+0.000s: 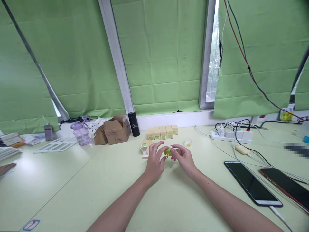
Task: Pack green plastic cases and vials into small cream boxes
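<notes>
Between my two hands is a small rounded green object (168,151) with a pale yellow ring at its lower side; its exact kind is too small to tell. My left hand (154,163) pinches it from the left, thumb near the ring and the other fingers arched above. From the right, my right hand (185,160) grips it with thumb and fingers. Just behind my left hand stands an opened pale yellow box (144,145) with a green-edged label, partly hidden by the fingers. A small clear plastic container (187,142) sits beyond my right hand.
Several closed yellow boxes (160,132) stand in a row at the back. Left of them are a black bottle (133,124), a cardboard box (118,131) and a purple bottle (82,134). A power strip (231,135), cables and two phones (252,183) lie to the right.
</notes>
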`<state>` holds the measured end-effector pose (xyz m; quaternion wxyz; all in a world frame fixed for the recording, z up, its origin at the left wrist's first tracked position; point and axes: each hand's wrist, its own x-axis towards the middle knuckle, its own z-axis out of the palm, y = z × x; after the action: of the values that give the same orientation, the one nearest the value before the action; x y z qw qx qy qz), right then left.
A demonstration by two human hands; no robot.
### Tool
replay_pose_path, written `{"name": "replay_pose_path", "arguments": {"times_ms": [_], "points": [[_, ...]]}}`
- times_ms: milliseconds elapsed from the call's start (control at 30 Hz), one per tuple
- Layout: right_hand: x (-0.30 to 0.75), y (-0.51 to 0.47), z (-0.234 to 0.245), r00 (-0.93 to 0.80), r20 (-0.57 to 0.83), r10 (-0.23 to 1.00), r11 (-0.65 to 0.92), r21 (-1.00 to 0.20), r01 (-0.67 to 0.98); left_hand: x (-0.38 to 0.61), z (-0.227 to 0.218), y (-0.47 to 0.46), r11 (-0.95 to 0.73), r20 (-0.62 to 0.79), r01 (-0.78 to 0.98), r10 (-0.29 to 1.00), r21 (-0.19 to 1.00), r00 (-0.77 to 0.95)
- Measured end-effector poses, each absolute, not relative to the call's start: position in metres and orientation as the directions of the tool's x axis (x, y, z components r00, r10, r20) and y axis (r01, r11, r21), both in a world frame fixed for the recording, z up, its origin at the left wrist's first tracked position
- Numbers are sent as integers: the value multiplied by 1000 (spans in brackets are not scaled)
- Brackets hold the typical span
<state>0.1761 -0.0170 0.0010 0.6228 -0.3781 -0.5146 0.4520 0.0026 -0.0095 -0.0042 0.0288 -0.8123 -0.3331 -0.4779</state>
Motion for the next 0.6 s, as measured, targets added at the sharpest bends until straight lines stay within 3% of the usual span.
{"name": "replay_pose_path", "arguments": {"times_ms": [233,367,433,533,600], "points": [[179,-15,-3,26,292,956,293,-947,-130,2,-4,-8,-767,788,555,543,323,290],[186,-6,-12,36,310,950,312,-948,-60,4,-4,-7,-740,759,504,611,446,224],[192,3,-19,91,353,931,349,-936,55,5,-4,-5,-697,722,476,671,537,170],[208,17,-29,235,460,857,346,-849,399,6,-6,1,-605,638,404,767,686,66],[220,25,-34,300,472,829,300,-828,473,6,-8,7,-535,567,331,824,777,-1]]}}
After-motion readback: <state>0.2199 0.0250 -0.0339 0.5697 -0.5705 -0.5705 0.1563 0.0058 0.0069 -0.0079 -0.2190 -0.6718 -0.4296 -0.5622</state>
